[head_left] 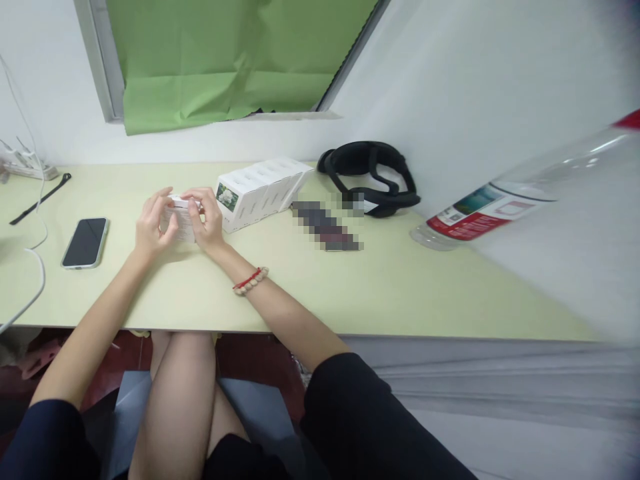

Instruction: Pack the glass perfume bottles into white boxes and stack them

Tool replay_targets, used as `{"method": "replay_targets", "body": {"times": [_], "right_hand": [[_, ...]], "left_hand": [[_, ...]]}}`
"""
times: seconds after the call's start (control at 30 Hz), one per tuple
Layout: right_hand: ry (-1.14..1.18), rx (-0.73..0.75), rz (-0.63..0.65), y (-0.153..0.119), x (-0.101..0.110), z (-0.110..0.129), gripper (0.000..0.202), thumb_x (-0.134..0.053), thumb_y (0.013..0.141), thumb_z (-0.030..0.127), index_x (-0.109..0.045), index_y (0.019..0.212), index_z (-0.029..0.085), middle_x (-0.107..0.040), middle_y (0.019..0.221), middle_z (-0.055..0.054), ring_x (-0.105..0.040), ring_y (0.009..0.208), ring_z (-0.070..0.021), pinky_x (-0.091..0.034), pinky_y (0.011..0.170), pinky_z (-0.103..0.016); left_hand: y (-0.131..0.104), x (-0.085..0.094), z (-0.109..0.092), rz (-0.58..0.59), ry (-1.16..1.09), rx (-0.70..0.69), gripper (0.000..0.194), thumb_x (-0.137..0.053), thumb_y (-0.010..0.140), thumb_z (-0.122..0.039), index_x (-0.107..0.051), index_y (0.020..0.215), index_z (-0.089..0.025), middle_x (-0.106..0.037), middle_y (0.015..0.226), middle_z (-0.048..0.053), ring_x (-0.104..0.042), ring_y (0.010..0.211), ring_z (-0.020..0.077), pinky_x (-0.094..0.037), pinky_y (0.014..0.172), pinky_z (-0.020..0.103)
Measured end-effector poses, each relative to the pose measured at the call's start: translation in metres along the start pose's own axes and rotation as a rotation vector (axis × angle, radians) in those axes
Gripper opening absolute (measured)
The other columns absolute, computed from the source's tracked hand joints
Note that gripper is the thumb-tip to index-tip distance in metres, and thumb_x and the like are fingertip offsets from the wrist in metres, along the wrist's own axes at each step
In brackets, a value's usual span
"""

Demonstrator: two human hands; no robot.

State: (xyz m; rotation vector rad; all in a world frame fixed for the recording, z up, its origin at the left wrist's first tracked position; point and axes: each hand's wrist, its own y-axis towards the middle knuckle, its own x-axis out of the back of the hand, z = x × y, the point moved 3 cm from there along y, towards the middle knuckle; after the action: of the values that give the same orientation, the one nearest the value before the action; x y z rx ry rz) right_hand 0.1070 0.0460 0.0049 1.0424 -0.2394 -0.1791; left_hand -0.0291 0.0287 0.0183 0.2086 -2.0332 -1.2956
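Between my two hands is a small white box (pixel 182 221) with printed text on the side facing me. My left hand (pixel 154 223) grips its left side, thumb on the printed face and fingers over the top. On the right side, my right hand (pixel 205 220) holds it in the same way, fingers along the top edge. The fingers partly cover the box, and I cannot tell whether its top flap is raised. Just right of my right hand stands a row of several white boxes (pixel 260 193); the nearest shows a picture of a white flower.
A phone (pixel 86 243) lies left of my hands, near a white cable (pixel 41 267), a black strap (pixel 40 199) and a power strip (pixel 35 167). To the right are a black headset (pixel 373 177), a blurred-out dark item (pixel 327 227) and a large clear bottle (pixel 480 207) by the wall.
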Motion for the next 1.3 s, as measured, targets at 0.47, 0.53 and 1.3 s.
{"method": "replay_targets", "body": {"times": [0.47, 0.53, 1.3], "right_hand": [[0.038, -0.002, -0.079, 0.001, 0.001, -0.006, 0.040, -0.028, 0.102, 0.050, -0.055, 0.104, 0.021, -0.061, 0.100, -0.007, -0.060, 0.090, -0.0163, -0.051, 0.078, -0.031], [0.034, 0.021, -0.084, 0.001, 0.001, -0.006, 0.039, -0.027, 0.103, 0.048, -0.055, 0.103, 0.021, -0.061, 0.099, -0.008, -0.060, 0.096, -0.0172, -0.050, 0.086, -0.033], [0.030, 0.009, -0.079, 0.001, 0.002, -0.002, 0.043, -0.028, 0.102, 0.051, -0.058, 0.099, 0.021, -0.063, 0.098, -0.008, -0.062, 0.096, -0.0183, -0.052, 0.081, -0.032]], "left_hand": [[-0.002, -0.011, 0.011, 0.000, -0.024, 0.097, 0.040, -0.032, 0.098, -0.051, -0.055, 0.110, -0.020, -0.044, 0.136, 0.016, -0.054, 0.117, 0.0224, -0.051, 0.082, 0.031], [-0.002, -0.012, 0.011, 0.021, -0.045, 0.114, 0.040, -0.031, 0.099, -0.051, -0.054, 0.110, -0.020, -0.045, 0.134, 0.016, -0.055, 0.114, 0.0215, -0.052, 0.078, 0.030], [-0.004, -0.007, 0.008, -0.027, 0.052, 0.052, 0.037, -0.040, 0.097, -0.048, -0.060, 0.110, -0.021, -0.050, 0.135, 0.015, -0.053, 0.123, 0.0246, -0.053, 0.087, 0.034]]}}
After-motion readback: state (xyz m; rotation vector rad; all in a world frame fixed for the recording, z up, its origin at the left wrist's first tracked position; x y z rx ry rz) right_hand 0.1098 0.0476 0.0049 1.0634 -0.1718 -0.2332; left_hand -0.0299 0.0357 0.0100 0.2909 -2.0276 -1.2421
